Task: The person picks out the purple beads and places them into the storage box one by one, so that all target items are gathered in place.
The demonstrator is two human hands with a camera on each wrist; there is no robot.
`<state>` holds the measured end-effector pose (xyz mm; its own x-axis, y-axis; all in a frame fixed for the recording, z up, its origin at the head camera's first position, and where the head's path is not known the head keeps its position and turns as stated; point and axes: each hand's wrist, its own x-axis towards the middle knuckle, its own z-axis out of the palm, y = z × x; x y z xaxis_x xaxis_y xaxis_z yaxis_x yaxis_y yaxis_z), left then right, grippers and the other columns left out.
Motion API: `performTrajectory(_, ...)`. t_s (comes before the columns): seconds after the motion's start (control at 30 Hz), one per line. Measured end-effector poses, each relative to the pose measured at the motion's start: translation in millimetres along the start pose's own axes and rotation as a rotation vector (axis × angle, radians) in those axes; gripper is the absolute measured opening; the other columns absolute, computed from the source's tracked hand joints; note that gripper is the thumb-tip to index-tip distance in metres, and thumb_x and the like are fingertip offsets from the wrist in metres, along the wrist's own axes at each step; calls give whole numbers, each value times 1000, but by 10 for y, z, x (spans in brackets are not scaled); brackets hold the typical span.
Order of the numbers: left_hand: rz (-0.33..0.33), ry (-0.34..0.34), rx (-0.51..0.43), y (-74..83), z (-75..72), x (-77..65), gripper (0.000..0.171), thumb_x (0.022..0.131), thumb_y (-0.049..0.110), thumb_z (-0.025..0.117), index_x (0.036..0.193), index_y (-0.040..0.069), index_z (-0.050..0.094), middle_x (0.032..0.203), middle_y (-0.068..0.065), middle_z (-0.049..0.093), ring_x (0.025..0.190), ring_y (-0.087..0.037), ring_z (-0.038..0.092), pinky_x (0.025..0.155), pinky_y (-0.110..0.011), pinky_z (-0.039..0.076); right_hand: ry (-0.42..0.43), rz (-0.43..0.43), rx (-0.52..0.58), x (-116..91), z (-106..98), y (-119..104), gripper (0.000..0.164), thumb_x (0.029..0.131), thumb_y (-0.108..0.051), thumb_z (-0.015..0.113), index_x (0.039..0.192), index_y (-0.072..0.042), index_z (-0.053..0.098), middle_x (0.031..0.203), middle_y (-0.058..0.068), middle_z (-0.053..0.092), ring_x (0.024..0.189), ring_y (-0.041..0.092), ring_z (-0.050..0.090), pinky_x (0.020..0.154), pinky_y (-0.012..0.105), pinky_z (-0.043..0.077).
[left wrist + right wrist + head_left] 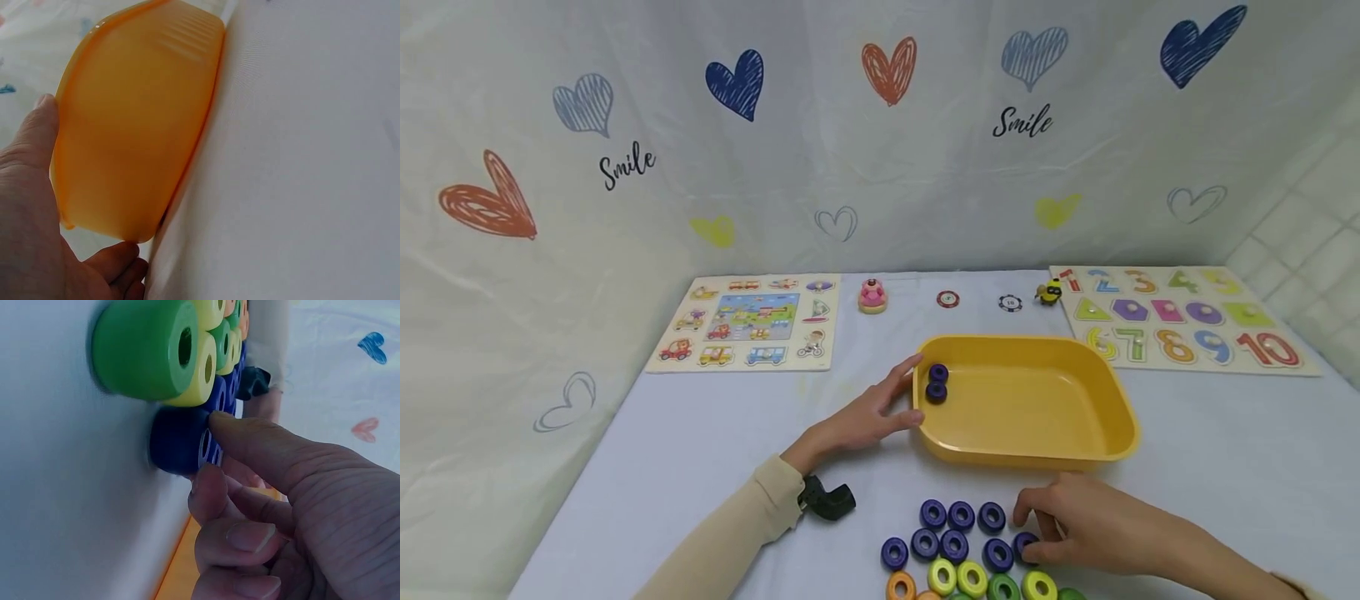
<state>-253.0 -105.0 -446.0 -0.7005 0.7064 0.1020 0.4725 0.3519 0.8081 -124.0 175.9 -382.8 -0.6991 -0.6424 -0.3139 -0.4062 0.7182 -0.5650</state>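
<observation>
A yellow tray (1030, 457) stands mid-table with two dark blue rings (936, 392) at its left end. My left hand (868, 414) holds that end, thumb and fingers spread about the rim; the left wrist view shows the tray's outer wall (134, 125) between them. In front of the tray, my right hand (1093, 521) pinches a dark blue ring (178, 440) between thumb and index finger, at the right of the loose rings. The ring still stands on the table, touching its neighbours. Its other fingers curl loosely beside it.
Several more blue rings (954, 546) lie in front of the tray, with yellow (972, 577), green (147, 350) and orange rings (900, 586) nearer me. Puzzle boards stand back left (812, 362) and back right (1150, 337). Between them are a pink toy (872, 297), two chips (948, 299) and a bee figure (1048, 292).
</observation>
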Motion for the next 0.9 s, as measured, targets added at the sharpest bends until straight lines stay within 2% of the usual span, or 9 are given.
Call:
performTrajectory(0.23, -8, 5, -10, -1, -1, 5, 78, 81, 65, 46, 143, 39, 4, 146, 2, 24, 132, -11, 23, 107, -43, 19, 26, -40, 8, -8, 10, 18, 24, 77, -46, 66, 91, -26, 64, 58, -19, 50, 50, -1, 45, 46, 17, 38)
performTrajectory(0.43, -28, 13, -5, 18, 9, 1, 74, 81, 64, 47, 140, 42, 10, 146, 3, 25, 131, -10, 23, 107, -42, 20, 83, -1, 8, -60, -4, 60, 17, 78, -43, 66, 87, -29, 64, 55, -17, 48, 48, -1, 43, 44, 17, 34)
performTrajectory(0.63, -6, 36, 14, 21, 21, 9, 66, 82, 60, 50, 137, 38, 21, 143, 3, 32, 130, -9, 26, 106, -40, 22, 106, -1, 71, -148, -17, 172, 19, 79, -43, 65, 88, -27, 63, 57, -16, 49, 51, -2, 43, 44, 17, 35)
performTrajectory(0.9, 0, 55, 22, 17, 10, 8, 62, 81, 57, 55, 132, 38, 24, 140, 1, 36, 127, -8, 32, 105, -37, 25, 122, -18, 101, -286, -38, 346, 18, 81, -41, 63, 91, -26, 62, 56, -17, 48, 49, -4, 41, 43, 16, 34)
